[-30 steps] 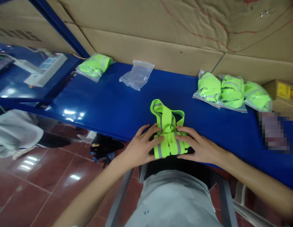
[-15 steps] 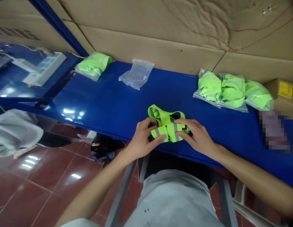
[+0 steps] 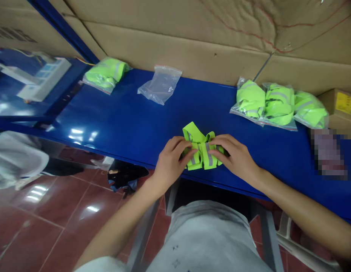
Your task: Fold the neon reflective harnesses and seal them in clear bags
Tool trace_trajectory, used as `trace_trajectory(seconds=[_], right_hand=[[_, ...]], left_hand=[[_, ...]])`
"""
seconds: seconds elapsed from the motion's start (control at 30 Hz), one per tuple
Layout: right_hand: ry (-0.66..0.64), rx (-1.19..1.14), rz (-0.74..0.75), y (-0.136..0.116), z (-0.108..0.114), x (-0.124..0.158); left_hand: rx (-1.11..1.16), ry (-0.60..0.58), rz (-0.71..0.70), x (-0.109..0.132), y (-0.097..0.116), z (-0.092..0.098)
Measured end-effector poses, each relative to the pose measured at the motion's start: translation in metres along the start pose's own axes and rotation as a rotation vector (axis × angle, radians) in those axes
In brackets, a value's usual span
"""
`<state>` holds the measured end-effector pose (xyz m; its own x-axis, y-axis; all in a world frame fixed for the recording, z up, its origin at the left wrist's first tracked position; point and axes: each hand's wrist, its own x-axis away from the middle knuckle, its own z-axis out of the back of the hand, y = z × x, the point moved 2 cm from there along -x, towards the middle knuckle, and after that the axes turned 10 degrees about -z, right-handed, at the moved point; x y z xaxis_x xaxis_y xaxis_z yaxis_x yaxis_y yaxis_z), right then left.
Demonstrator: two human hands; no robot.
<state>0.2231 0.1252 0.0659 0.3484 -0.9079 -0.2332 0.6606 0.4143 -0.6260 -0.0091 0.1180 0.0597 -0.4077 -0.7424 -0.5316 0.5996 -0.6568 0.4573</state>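
Observation:
Between my hands, at the front edge of the blue table, is a bundle of neon yellow-green reflective strap (image 3: 207, 160) with grey bands, partly folded and with loops standing up at the back. My left hand (image 3: 173, 160) pinches its left side between thumb and fingers. On the right side, my right hand (image 3: 234, 156) grips the strap the same way, thumb below and fingers above. The inner folds of the bundle are hidden under my fingertips.
An unfilled clear zip bag (image 3: 161, 85) lies toward the back of the blue table (image 3: 116, 121). One bagged strap (image 3: 107, 73) sits at back left, and three bagged straps (image 3: 279, 104) at back right. Beyond them are a cardboard box (image 3: 338, 109) and a power strip (image 3: 45, 79) far left.
Both hands have shifted slightly up with the strap. The back loops have changed shape, the left one now standing as a peak, and the folds are drawn closer together.

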Motion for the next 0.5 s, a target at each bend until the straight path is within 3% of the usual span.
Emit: trace_trajectory(seconds=[0.07, 0.17, 0.23, 0.33, 0.5], right_hand=[[-0.111, 0.063, 0.043, 0.003, 0.002, 0.010], [-0.225, 0.176, 0.063, 0.009, 0.001, 0.024], [-0.209, 0.214, 0.079, 0.012, -0.001, 0.028], [-0.124, 0.245, 0.139, 0.012, -0.003, 0.027], [-0.072, 0.124, 0.157, 0.007, 0.003, 0.011]], left_hand=[[-0.001, -0.043, -0.039, 0.008, 0.001, 0.006], [-0.012, -0.196, -0.111, 0.021, 0.002, 0.013], [-0.047, -0.253, -0.135, 0.028, 0.003, 0.015], [-0.108, -0.228, -0.136, 0.029, 0.003, 0.012], [-0.034, -0.206, -0.119, 0.009, -0.003, 0.006]])
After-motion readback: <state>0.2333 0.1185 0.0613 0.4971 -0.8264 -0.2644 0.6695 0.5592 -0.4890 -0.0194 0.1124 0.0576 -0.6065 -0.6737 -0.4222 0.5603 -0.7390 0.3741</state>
